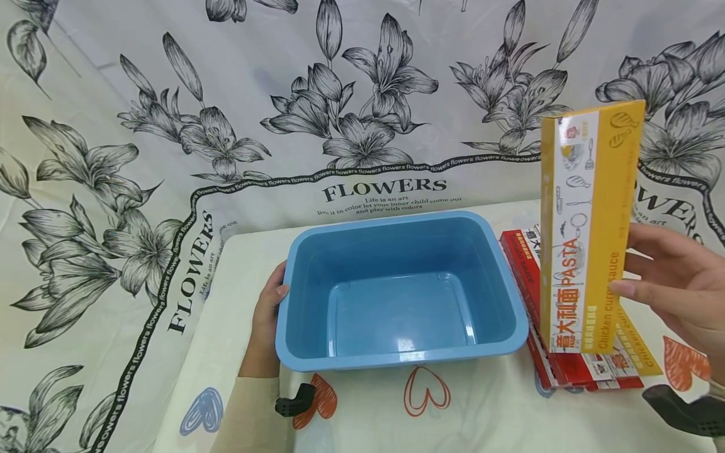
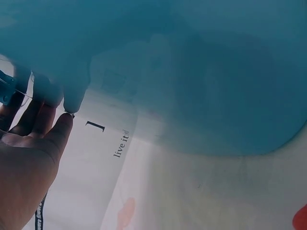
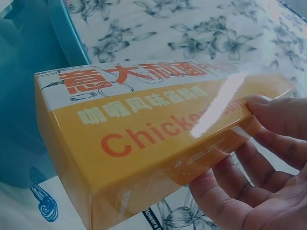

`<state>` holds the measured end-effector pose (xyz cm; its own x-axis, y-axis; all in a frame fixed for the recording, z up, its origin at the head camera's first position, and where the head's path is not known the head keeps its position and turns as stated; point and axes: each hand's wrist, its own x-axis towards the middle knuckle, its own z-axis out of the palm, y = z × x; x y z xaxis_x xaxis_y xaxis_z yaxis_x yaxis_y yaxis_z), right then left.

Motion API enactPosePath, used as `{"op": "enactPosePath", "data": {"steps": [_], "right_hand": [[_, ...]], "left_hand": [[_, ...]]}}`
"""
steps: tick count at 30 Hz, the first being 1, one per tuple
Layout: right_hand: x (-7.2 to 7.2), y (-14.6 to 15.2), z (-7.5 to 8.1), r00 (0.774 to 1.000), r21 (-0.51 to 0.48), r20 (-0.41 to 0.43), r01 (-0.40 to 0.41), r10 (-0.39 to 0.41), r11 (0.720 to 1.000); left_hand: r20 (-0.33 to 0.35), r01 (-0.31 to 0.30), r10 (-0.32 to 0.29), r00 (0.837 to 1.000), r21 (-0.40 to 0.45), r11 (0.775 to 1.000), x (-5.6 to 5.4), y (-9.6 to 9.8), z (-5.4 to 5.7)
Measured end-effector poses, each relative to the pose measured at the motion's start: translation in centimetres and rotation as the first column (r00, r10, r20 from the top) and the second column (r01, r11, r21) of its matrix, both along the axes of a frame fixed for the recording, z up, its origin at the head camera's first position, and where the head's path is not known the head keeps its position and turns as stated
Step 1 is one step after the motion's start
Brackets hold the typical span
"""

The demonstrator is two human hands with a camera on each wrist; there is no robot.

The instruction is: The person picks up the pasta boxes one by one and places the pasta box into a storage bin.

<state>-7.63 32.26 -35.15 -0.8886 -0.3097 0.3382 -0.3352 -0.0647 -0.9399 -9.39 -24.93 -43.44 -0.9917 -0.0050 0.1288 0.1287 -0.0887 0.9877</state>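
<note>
Your right hand (image 1: pixel 680 283) pinches the yellow-and-white pasta box (image 1: pixel 603 214) along its right edge, thumb on the lettered face, fingers against the side behind. Your left hand (image 1: pixel 268 321) grips the left rim of the blue tub (image 1: pixel 402 361), thumb at the rim. The pasta box is held near upright, right of the tub; its surface is glossy, with "PASTA" in orange-red and utensil drawings on the white band.

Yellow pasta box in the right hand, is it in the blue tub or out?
Out: the right hand holds the yellow pasta box beside the blue tub.
</note>
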Motion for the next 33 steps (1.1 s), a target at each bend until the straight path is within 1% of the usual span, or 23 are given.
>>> {"op": "enactPosePath", "data": {"steps": [4,6,12,15,18,22,24,29,33], "right_hand": [[0.1,-0.3,0.2,1.000,-0.022,-0.018,-0.021,0.021,1.000],[0.2,-0.5,0.3,1.000,-0.015,-0.015,-0.014,0.014,1.000],[0.5,-1.2,1.1,1.000,0.049,-0.005,0.017,-0.017,0.999],[0.5,-1.5,1.4,1.000,0.053,-0.011,0.014,-0.014,0.998],[0.5,-1.7,1.6,1.000,0.032,-0.023,0.001,0.000,0.999],[0.5,-2.1,1.9,0.999,0.025,-0.047,-0.006,0.008,1.000],[0.6,-2.4,2.2,0.999,0.050,-0.048,0.016,-0.013,0.999],[0.6,-2.7,2.5,0.997,0.034,-0.081,-0.014,0.017,0.999],[0.5,-2.9,2.6,0.994,0.032,-0.105,-0.035,0.038,0.999]], "left_hand": [[-0.008,0.006,-0.006,1.000,0.009,1.000,0.0,0.1,0.0],[-0.010,0.003,-0.003,1.000,0.010,1.000,0.0,0.1,0.0],[-0.005,0.001,-0.001,1.000,0.009,1.000,0.0,0.1,0.0],[-0.010,0.005,-0.005,1.000,0.009,1.000,0.0,0.1,0.1],[-0.012,0.005,-0.005,1.000,0.006,1.000,0.0,0.1,0.1],[-0.021,0.017,-0.016,1.000,0.022,1.000,0.0,0.0,-0.1],[-0.023,0.018,-0.017,1.000,0.022,1.000,0.0,0.0,-0.1],[-0.016,0.010,-0.010,1.000,0.007,1.000,0.0,0.0,-0.1],[-0.019,0.025,-0.025,0.999,0.004,1.000,0.0,0.0,-0.1]]}}
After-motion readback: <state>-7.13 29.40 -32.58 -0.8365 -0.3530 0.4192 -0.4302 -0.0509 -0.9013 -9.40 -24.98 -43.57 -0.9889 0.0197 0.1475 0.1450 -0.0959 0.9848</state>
